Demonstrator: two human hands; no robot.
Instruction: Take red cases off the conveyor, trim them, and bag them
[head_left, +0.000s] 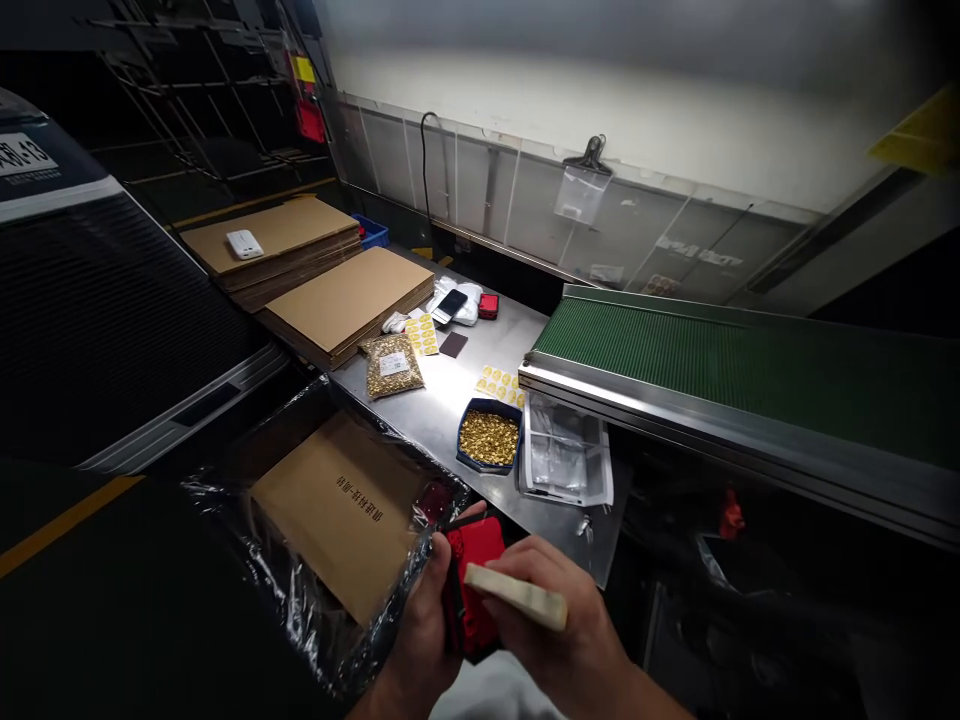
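In front of my body, my left hand (429, 610) is wrapped round a red, box-shaped piece with black edges (480, 545). The thumb lies along its left side. My right hand (559, 610) grips a flat, pale, wood-like stick (517, 594) across the front of the red piece. Whether the stick touches it, I cannot tell. Just beyond my hands, a dark blue tray (487, 465) full of small gold-coloured metal parts (489, 437) sits on the metal table (420, 425).
At left stands a carton (337, 520) in a box lined with black plastic. Cardboard stacks (349, 300), a bag of gold parts (393, 366) and a phone (450, 304) lie farther back. A white bin of clear bags (606, 480) stands by the green conveyor (645, 350).
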